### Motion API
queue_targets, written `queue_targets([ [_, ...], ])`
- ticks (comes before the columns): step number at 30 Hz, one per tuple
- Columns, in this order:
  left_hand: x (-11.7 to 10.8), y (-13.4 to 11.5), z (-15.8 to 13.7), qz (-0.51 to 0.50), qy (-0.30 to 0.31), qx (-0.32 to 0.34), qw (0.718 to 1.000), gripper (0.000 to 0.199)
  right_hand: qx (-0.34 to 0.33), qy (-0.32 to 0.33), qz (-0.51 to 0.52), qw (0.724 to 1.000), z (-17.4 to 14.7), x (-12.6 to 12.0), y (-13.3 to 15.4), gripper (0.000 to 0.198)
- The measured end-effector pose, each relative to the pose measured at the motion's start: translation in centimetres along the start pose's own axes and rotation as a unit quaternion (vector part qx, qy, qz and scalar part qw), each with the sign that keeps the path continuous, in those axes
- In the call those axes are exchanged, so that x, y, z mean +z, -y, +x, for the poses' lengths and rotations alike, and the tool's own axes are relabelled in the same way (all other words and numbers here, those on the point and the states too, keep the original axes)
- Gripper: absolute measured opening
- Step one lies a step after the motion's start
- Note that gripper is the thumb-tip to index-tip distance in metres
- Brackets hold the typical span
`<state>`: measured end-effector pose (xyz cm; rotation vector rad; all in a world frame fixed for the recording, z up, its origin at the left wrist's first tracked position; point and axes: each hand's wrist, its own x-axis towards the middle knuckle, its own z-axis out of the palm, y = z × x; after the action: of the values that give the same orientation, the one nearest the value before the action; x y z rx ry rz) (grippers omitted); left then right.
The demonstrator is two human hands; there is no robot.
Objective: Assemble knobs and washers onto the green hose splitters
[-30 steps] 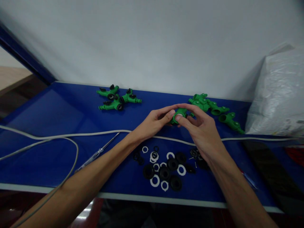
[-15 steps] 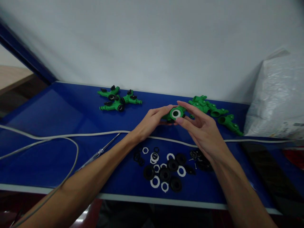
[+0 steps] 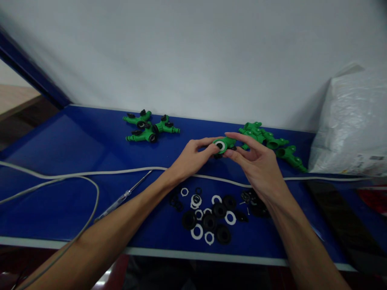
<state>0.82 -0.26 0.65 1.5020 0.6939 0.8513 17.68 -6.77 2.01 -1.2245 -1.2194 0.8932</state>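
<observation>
Both hands hold one green hose splitter (image 3: 230,142) above the blue tabletop, its round opening facing me with a white ring (image 3: 222,144) seated inside. My left hand (image 3: 196,155) grips its left side, the thumb pressed at the white ring. Fingers and thumb of my right hand (image 3: 254,157) pinch the right side. Part of the splitter is hidden by the fingers. Nearer to me lie loose white rings (image 3: 230,218), black collars (image 3: 209,222) and small black parts (image 3: 248,196).
Three green splitters with black valves (image 3: 148,133) lie at back left. Several bare green bodies (image 3: 290,158) are piled behind my right hand. A white cable (image 3: 121,172) crosses the table; a screwdriver (image 3: 123,196) lies below it. A plastic-wrapped package (image 3: 350,125) and a dark flat object (image 3: 341,217) are right.
The splitter has turned a little, its opening shifting left. My left thumb has moved from the top edge onto the white ring; the right hand stays around the right side.
</observation>
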Motion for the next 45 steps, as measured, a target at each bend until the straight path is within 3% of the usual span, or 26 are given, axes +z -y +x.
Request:
queue_targets([
  [24,-0.34,-0.01,-0.08,-0.008,0.018,0.046,0.999,0.042,-0.026,-0.005,-0.011,1.0,-0.04,-0.12,-0.07,0.034],
  [45,-0.23,0.2,0.11,-0.032,0.018,0.021,0.999,0.044,-0.02,-0.006,0.015,1.0,-0.02,0.2,0.14,0.034],
])
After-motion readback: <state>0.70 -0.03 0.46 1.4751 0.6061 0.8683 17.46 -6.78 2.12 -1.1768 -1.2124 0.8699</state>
